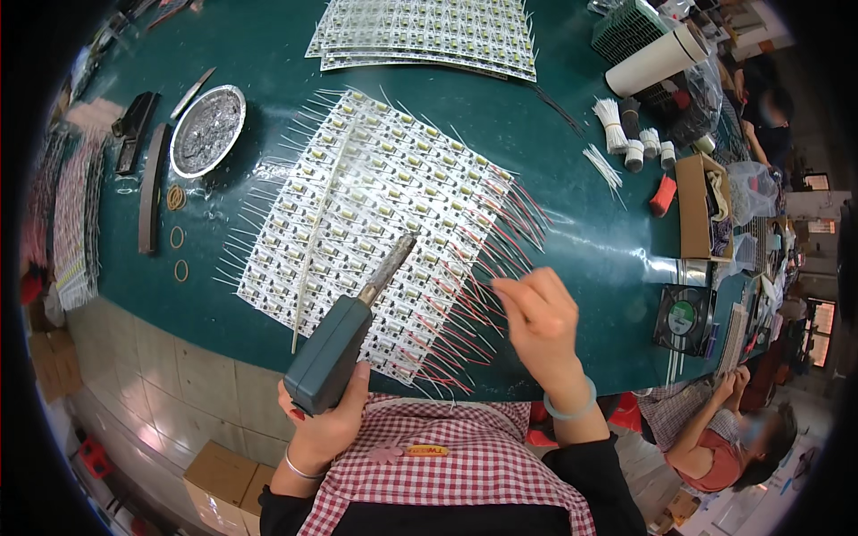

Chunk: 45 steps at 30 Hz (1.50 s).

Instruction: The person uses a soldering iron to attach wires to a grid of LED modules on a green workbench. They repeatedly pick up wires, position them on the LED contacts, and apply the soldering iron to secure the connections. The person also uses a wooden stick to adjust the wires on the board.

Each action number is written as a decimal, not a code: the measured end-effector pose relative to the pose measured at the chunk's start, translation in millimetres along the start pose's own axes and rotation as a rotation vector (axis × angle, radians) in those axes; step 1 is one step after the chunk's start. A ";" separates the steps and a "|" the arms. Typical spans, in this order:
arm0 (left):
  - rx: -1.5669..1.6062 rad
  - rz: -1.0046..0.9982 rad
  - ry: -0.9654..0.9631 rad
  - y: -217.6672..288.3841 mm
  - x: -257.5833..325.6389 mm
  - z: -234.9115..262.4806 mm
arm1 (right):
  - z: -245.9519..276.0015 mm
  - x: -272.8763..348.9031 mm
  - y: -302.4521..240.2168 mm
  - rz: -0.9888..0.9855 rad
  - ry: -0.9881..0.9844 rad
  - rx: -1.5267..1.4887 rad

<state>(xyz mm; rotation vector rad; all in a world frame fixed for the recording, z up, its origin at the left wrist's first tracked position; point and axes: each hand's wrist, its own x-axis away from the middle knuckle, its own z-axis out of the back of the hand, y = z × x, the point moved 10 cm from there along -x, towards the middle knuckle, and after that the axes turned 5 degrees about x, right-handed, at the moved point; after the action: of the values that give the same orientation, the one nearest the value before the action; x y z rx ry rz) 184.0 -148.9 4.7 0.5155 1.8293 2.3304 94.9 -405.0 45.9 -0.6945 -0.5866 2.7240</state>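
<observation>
Left grip (pixel 326 406): hand wrapped tight round the butt of a grey-green soldering gun (pixel 335 348), fingers closed under it. The barrel runs up and away from the grip, its tip (pixel 407 243) resting on or just above the panel (pixel 375 223) of small white boards; contact cannot be told from here.

Right grip (pixel 536 313): fingers pinched together beside the red wires (pixel 474 304) that fan off the panel's near-right edge. It appears to hold one thin wire, but the wire itself is too fine to make out in the fingers.

Panel lies on the green table (pixel 572 232), ahead of both grips. White leads stick out on the side far from the right grip, red ones on the side next to it. A long pale strip (pixel 317 232) crosses the panel just left of the barrel.

Step, by judgement: soldering leads to the boards, row by row; the red side looks partly done.

Next move calls for bringing a wire end to a pad under the tip and keeping both steady while the joint takes. Care needed not to drag the hot barrel across neighbouring leads.

Beyond the left grip: a round tin of grey dross (pixel 207 129), rubber bands (pixel 179 232). Far ahead, more panels (pixel 429 36).
</observation>
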 end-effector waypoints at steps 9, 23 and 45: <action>0.054 0.108 -0.024 -6.8 4.8 -0.3 | -16.1 -5.7 -29.3 0.034 0.094 -0.149; -0.006 -0.096 -0.173 10.9 4.1 -15.5 | -52.3 2.9 -20.4 0.054 0.035 -0.043; -0.147 -0.183 -0.163 7.6 9.4 -12.2 | -52.6 4.6 -22.7 0.077 0.058 0.000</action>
<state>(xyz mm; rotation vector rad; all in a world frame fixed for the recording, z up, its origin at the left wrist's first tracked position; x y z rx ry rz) 171.8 -159.1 11.2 0.4800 1.5503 2.2092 121.1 -366.7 11.9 -0.8091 -0.5580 2.7631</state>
